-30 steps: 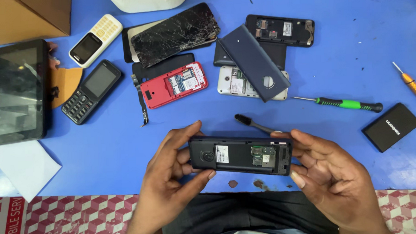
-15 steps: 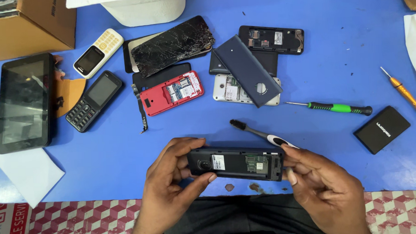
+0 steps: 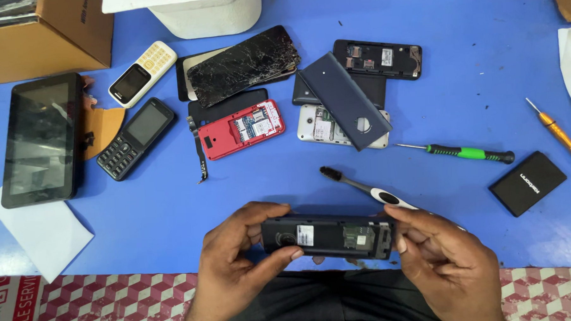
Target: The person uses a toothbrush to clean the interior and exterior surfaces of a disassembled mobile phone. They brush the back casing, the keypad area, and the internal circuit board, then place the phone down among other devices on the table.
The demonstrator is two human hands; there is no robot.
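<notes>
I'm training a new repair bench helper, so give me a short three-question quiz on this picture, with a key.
1. True or false: the black phone with its back cover off is held by both the left hand and the right hand.
2. Which tool lies closest to that phone?
A. the green-handled screwdriver
B. the toothbrush
C. the orange-handled screwdriver
3. Fill in: the opened red phone lies just below a phone with a ______ screen.

Key: 1 true; 2 B; 3 cracked.
</notes>
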